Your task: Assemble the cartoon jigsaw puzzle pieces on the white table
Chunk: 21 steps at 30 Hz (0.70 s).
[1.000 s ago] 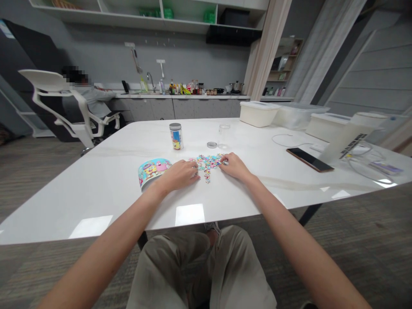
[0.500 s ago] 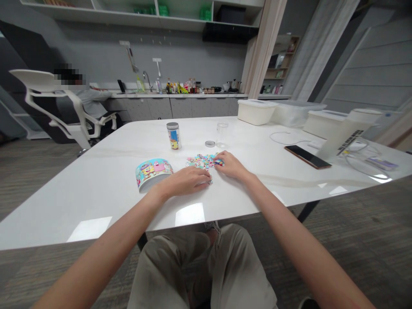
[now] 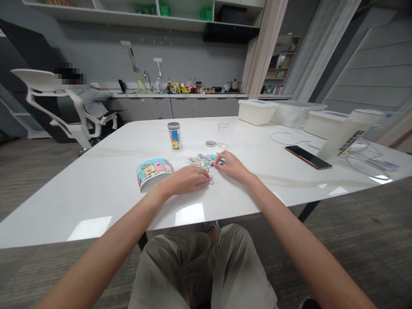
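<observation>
Where small colourful pieces [image 3: 202, 160] lie on bench [image 3: 103, 189]: right hand [image 3: 233, 165] at right edge, left hand [image 3: 186, 179] by nearer ones; fingers [image 3: 202, 174] curled, whether pinching cannot tell.

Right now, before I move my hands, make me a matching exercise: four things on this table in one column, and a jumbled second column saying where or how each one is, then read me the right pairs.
Things:
1. Small pieces
2. Phone
3. Printed card
4. Round lid

Places and states:
A. Lying flat, dark screen up
B. Just left of the clear jar in the view
C. Multicoloured, loosely spread close to the left hand and the right hand
D. Bent into a curve

Right pairs: 1-C, 2-A, 3-D, 4-B.
</observation>
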Each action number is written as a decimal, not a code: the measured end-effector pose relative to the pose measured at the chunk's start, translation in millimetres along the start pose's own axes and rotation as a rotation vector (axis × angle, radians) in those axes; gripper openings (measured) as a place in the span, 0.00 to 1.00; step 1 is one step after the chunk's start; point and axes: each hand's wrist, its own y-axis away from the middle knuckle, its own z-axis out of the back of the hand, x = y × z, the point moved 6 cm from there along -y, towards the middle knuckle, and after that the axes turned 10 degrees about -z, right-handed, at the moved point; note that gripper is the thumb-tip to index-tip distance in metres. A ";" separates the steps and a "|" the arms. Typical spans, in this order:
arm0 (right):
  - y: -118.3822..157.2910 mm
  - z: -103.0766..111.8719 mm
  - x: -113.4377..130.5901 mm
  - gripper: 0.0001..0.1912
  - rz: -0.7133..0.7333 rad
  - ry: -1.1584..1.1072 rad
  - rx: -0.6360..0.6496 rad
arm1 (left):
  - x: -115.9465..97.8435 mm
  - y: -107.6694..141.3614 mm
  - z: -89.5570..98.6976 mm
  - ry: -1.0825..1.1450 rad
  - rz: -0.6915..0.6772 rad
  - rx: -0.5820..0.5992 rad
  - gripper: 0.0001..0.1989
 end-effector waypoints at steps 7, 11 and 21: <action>-1.5 1.5 -0.5 0.02 -0.161 -0.221 0.035 | 3.5 2.0 0.9 -0.048 0.030 0.021 0.09; -0.9 -2.0 1.2 0.04 -0.286 -0.481 0.141 | 4.9 3.3 4.4 -0.073 0.039 0.009 0.09; 10.8 -4.8 7.8 0.09 -0.625 -1.037 0.382 | 9.0 6.1 5.5 -0.100 0.097 0.049 0.08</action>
